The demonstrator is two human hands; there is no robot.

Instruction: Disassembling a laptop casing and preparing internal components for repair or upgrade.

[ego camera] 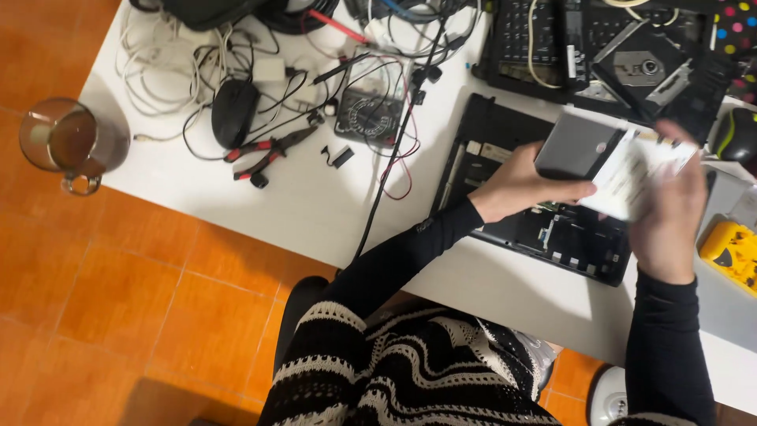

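My left hand (516, 185) grips a flat grey rectangular drive (576, 147) by its lower edge, holding it above an opened black laptop base (505, 213) on the white table (315, 205). My right hand (670, 213) holds the white labelled end (639, 175) of the same drive, fingers wrapped over its top. Both hands are raised over the laptop's exposed inner bay. Black sleeves cover both forearms.
Red-handled pliers (268, 152), a black mouse (234, 112), a small fan (368, 118) and tangled cables (173, 63) lie at the left. A dismantled laptop with an optical drive (631, 55) sits behind. A yellow meter (729, 251) is at the right, a glass mug (67, 140) at the table corner.
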